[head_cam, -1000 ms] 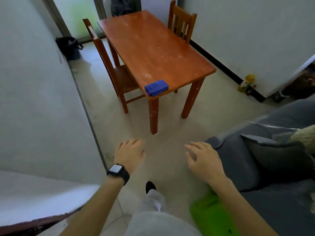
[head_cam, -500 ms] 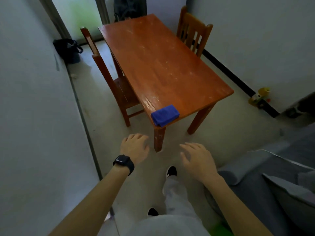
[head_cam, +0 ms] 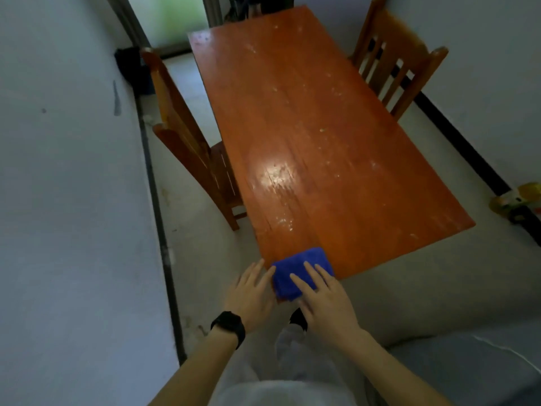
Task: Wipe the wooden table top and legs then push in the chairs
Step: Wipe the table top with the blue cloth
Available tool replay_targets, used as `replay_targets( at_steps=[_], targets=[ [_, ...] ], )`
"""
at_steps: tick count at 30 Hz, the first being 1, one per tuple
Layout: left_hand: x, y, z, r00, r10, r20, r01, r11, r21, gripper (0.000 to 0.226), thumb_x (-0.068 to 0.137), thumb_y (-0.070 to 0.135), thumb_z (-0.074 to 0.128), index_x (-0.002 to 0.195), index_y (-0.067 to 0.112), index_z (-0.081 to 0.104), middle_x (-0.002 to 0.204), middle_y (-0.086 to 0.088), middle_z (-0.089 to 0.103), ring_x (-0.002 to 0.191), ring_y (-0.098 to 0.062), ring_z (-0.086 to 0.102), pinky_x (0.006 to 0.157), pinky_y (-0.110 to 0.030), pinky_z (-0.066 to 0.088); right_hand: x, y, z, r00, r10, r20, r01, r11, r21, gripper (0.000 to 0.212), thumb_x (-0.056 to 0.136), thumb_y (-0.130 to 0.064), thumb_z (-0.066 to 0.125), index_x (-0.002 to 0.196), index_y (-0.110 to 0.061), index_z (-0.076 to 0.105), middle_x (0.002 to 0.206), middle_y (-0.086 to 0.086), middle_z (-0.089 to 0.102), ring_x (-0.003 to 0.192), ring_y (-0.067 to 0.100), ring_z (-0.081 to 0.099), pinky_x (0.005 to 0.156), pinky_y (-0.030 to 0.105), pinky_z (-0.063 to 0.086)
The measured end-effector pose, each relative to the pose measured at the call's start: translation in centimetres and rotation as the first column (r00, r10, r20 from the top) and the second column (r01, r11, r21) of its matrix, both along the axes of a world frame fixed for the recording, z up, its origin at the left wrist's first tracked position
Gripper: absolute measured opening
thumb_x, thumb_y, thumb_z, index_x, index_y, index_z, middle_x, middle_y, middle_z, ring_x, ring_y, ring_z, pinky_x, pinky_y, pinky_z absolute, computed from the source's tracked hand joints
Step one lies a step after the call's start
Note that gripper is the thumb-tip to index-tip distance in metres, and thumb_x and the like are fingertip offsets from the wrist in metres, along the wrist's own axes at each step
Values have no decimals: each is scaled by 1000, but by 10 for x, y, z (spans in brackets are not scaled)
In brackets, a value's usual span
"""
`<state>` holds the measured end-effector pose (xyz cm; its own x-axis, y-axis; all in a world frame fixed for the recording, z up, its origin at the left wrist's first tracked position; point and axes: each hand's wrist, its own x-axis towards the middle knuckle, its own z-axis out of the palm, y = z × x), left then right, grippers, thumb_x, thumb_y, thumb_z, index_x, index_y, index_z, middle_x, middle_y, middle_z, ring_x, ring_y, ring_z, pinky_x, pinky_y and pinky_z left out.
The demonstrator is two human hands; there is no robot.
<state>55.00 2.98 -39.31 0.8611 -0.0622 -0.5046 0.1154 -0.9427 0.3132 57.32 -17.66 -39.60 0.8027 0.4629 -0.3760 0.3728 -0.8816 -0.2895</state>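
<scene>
A long orange-brown wooden table (head_cam: 316,136) with pale specks stretches away from me. A folded blue cloth (head_cam: 295,269) lies on its near left corner. My right hand (head_cam: 325,300) reaches over the cloth with straight fingers, their tips on its top. My left hand (head_cam: 248,294), with a black watch on the wrist, is open just left of the cloth, fingertips at the table corner. One wooden chair (head_cam: 190,139) stands pulled out on the left side. A second chair (head_cam: 392,63) stands at the far right.
A white wall runs close along the left, and another behind the right chair. A dark bag (head_cam: 128,65) sits on the floor by the doorway. A yellow toy (head_cam: 518,200) lies at the right wall. A grey sofa (head_cam: 474,367) is at the bottom right.
I have stepped up to the table. Both hands moved forward from mid-air to the near corner, and the right hand's fingers now lie on the blue cloth.
</scene>
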Motion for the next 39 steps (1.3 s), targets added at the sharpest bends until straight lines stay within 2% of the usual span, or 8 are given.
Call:
replay_targets(
  at_steps=[3, 8, 17, 22, 26, 31, 34, 39],
  targets=[
    [16, -3, -14, 995, -90, -43, 93, 994, 65, 64, 103, 47, 24, 157, 24, -4, 163, 6, -15, 151, -14, -11, 123, -47, -3, 25, 2, -20, 982, 190, 10, -188, 978, -88, 64, 91, -48, 39, 153, -38, 22, 162, 5, 18, 149, 29, 17, 117, 57, 17],
    [24, 2, -36, 985, -108, -138, 112, 994, 16, 63, 104, 46, 19, 155, 28, -13, 155, 14, -24, 149, -8, -14, 120, -45, -7, 55, 2, -42, 945, 322, -47, -326, 933, -150, 78, 87, -53, 56, 154, -39, 18, 159, 8, 27, 147, 32, 22, 112, 66, 18],
    [45, 15, -38, 989, -95, -114, 83, 991, -101, 56, 105, 39, 26, 157, 28, 8, 164, 7, 10, 149, -14, 14, 122, -38, 16, 73, 22, -34, 926, 350, -138, -373, 905, -206, 86, 63, -35, 84, 138, -39, 43, 120, 7, 58, 107, 31, 58, 87, 56, 46],
    [72, 35, -43, 972, 234, 1, -231, 961, -153, 61, 103, 35, 34, 157, 20, 11, 164, 1, 15, 147, -15, 22, 119, -29, 19, 122, 52, -5, 929, 185, -322, -214, 975, -57, 53, 97, -46, 45, 145, -43, 23, 130, -1, 47, 114, 22, 50, 99, 42, 40],
    [79, 38, -54, 876, 456, -158, -482, 839, -253, 65, 102, 42, 36, 158, 23, 9, 159, 2, 30, 139, -16, 37, 115, -32, 33, 198, 79, 18, 890, 150, -431, -131, 989, 72, 53, 99, -41, 48, 148, -33, 31, 132, -3, 51, 116, 16, 53, 100, 34, 43],
    [76, 23, -64, 804, 545, -238, -594, 743, -307, 65, 102, 44, 35, 151, 45, -9, 123, 6, 59, 100, -16, 57, 91, -37, 52, 308, 145, 6, 946, 255, -199, -232, 963, 135, 54, 99, -37, 48, 150, -31, 31, 133, 2, 51, 118, 25, 51, 100, 42, 44],
    [75, 5, -62, 683, 692, -233, -730, 652, -205, 63, 105, 32, 40, 154, 42, 2, 100, 1, 54, 75, -13, 48, 71, -27, 50, 358, 188, -13, 928, 373, -18, -371, 926, 68, 54, 100, -38, 45, 150, -36, 25, 141, 4, 47, 122, 33, 46, 99, 50, 43],
    [76, -34, -52, 374, 899, -226, -902, 297, -314, 52, 105, 24, 41, 150, 45, 27, 134, 5, 61, 94, -8, 63, 81, -16, 52, 389, 220, -44, 893, 415, 172, -422, 907, 2, 52, 100, -33, 44, 149, -38, 27, 148, 4, 39, 130, 37, 33, 106, 54, 33]
  ],
)
